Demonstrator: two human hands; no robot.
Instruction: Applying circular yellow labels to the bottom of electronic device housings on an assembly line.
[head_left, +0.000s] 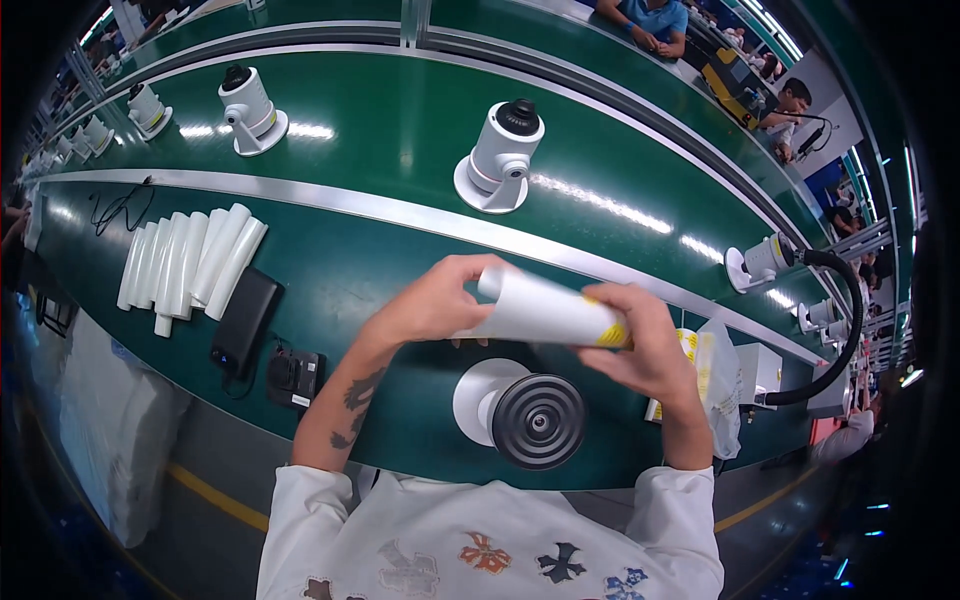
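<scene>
In front of my chest I hold a rolled white sheet (pixel 550 308) with yellow labels at its right end. It is blurred and partly curled open. My left hand (pixel 430 300) is closed on the roll's left end, thumb and fingers around its edge. The right end sits in my right hand (pixel 645 340), fingers on top and thumb below. Just below the roll, on the green bench, stands a white device (pixel 480 400) with a round base and a black ridged disc (pixel 540 422) facing up. Neither hand touches it.
At left lie several white rolls (pixel 185 258), a black power bank (pixel 245 320) and a small black device (pixel 294 376). At right are a clear plastic bag (pixel 722 390), a white box (pixel 760 372) and a black hose (pixel 850 330). White camera-like units (pixel 505 150) stand along the green conveyor (pixel 390 130).
</scene>
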